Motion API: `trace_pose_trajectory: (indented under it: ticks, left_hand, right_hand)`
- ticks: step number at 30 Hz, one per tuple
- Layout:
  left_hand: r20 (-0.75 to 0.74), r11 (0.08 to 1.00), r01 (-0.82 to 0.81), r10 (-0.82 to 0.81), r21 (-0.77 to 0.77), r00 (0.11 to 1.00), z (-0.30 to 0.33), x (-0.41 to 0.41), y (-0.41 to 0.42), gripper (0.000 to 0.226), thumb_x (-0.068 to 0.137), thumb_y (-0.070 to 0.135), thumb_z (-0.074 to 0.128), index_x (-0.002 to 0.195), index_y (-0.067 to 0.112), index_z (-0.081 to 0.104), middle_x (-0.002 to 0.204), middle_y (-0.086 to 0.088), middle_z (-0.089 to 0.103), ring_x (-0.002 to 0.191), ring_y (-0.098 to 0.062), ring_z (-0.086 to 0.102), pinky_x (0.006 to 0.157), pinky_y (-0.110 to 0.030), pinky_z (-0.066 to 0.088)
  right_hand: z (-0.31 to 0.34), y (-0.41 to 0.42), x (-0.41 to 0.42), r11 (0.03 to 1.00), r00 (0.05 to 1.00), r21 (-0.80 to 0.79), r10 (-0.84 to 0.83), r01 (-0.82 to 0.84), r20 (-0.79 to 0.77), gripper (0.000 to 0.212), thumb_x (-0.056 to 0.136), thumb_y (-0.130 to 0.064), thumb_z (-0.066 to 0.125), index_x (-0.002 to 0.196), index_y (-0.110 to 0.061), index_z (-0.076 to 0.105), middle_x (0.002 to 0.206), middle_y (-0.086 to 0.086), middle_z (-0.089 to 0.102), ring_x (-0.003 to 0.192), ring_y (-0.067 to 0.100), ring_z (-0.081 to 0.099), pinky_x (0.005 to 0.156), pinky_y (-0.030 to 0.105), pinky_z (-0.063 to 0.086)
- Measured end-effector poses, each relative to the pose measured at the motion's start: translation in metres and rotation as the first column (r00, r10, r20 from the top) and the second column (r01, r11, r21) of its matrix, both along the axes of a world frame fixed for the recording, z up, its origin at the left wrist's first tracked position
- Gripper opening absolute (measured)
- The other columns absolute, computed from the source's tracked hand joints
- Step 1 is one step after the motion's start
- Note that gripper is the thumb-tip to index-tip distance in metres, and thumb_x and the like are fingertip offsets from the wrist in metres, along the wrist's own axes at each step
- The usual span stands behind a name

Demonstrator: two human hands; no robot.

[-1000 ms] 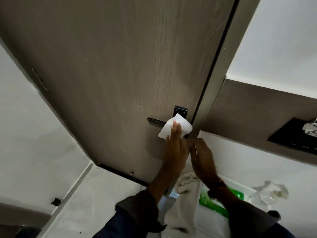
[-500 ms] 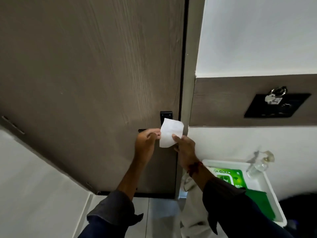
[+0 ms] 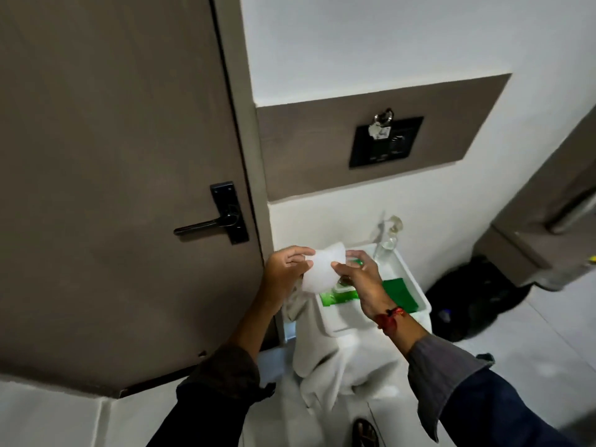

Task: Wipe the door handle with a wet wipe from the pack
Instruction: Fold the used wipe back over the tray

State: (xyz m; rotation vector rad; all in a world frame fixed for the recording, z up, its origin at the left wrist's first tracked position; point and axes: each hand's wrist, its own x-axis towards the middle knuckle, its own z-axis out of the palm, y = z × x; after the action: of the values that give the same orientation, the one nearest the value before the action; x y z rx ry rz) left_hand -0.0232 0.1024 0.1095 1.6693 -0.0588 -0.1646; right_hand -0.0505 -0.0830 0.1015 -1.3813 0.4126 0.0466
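Now both hands pinch the white wet wipe (image 3: 321, 271) between them, left hand (image 3: 285, 272) on its left edge, right hand (image 3: 359, 279) on its right, above the white tray (image 3: 416, 291), right of the door handle (image 3: 206, 225).

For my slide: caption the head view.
Both hands, left hand and right hand, hold a wipe beside the door handle.

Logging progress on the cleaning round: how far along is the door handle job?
A wipe is out of the green pack in the white tub. Both hands, left hand and right hand, hold it over the tub, clear of the door handle. Whether the handle has been wiped cannot be told.
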Motion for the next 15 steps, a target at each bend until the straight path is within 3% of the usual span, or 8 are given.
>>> trace_pose_trajectory:
  ticks: [2, 4, 6, 8, 10, 12, 15]
  left_hand:
    - [-0.026, 0.999, 0.014, -0.013, 0.039, 1.000, -0.010, -0.001, -0.022, 0.036, 0.073, 0.010, 0.076, 0.108, 0.002, 0.076, 0.081, -0.011, 0.072, 0.072, -0.021, 0.066, 0.075, -0.033, 0.058]
    - [-0.013, 0.992, 0.018, -0.016, 0.125, 1.000, -0.021, 0.000, -0.041, 0.034, 0.076, 0.004, 0.082, 0.110, 0.001, 0.076, 0.095, -0.018, 0.077, 0.082, -0.029, 0.074, 0.084, -0.039, 0.062]
    - [0.015, 0.970, -0.005, 0.002, 0.244, 1.000, -0.032, 0.002, -0.056, 0.026, 0.079, 0.002, 0.082, 0.105, 0.006, 0.079, 0.097, -0.016, 0.080, 0.078, -0.017, 0.075, 0.078, -0.023, 0.063]
    - [0.015, 0.945, -0.015, 0.011, 0.328, 1.000, -0.041, 0.004, -0.071, 0.019, 0.078, 0.004, 0.083, 0.097, 0.009, 0.082, 0.091, -0.012, 0.081, 0.071, -0.007, 0.072, 0.070, -0.011, 0.057]
    - [0.014, 0.917, -0.017, 0.013, 0.398, 1.000, -0.050, 0.004, -0.084, 0.012, 0.079, 0.007, 0.083, 0.091, 0.009, 0.082, 0.086, -0.010, 0.080, 0.071, -0.012, 0.072, 0.071, -0.019, 0.057]
    - [0.040, 0.879, -0.044, 0.029, 0.474, 0.999, -0.060, 0.004, -0.095, 0.005, 0.080, 0.008, 0.081, 0.086, 0.008, 0.079, 0.084, -0.009, 0.078, 0.076, -0.018, 0.071, 0.073, -0.025, 0.053]
    - [-0.050, 0.830, -0.037, 0.078, 0.556, 0.996, -0.078, 0.002, -0.102, 0.005, 0.086, 0.007, 0.074, 0.087, 0.003, 0.076, 0.087, -0.012, 0.076, 0.085, -0.028, 0.071, 0.078, -0.032, 0.056]
  right_hand:
    - [-0.010, -0.027, -0.006, 0.996, 0.998, -0.081, 0.038, -0.034, 0.054, 0.047, 0.088, 0.008, 0.074, 0.125, -0.014, 0.059, 0.071, 0.002, 0.059, 0.069, 0.018, 0.058, 0.070, 0.032, 0.051]
    - [-0.018, -0.050, -0.007, 0.966, 0.988, -0.236, 0.128, -0.105, 0.086, 0.047, 0.085, 0.011, 0.076, 0.125, -0.012, 0.069, 0.066, -0.003, 0.040, 0.062, 0.012, 0.042, 0.065, 0.029, 0.043]
    - [-0.029, -0.069, -0.001, 0.903, 0.981, -0.411, 0.176, -0.127, 0.083, 0.035, 0.083, 0.010, 0.079, 0.113, -0.008, 0.079, 0.061, -0.007, 0.033, 0.057, 0.009, 0.032, 0.060, 0.025, 0.033]
    - [-0.039, -0.084, 0.006, 0.813, 0.976, -0.566, 0.207, -0.136, 0.063, 0.026, 0.082, 0.004, 0.082, 0.105, -0.009, 0.082, 0.061, -0.008, 0.045, 0.059, 0.010, 0.040, 0.055, 0.020, 0.033]
    - [-0.051, -0.093, 0.014, 0.740, 0.975, -0.654, 0.220, -0.157, 0.015, 0.019, 0.083, -0.005, 0.084, 0.101, -0.007, 0.082, 0.078, -0.001, 0.061, 0.074, 0.014, 0.053, 0.060, 0.018, 0.036]
    - [-0.066, -0.100, 0.022, 0.681, 0.977, -0.714, 0.214, -0.163, -0.019, 0.022, 0.084, -0.011, 0.085, 0.103, -0.001, 0.080, 0.095, 0.007, 0.058, 0.090, 0.016, 0.053, 0.071, 0.018, 0.033]
    - [-0.082, -0.106, 0.031, 0.661, 0.962, -0.707, 0.251, -0.250, -0.106, 0.028, 0.085, -0.016, 0.086, 0.095, 0.008, 0.075, 0.096, 0.014, 0.058, 0.091, 0.019, 0.053, 0.078, 0.023, 0.038]
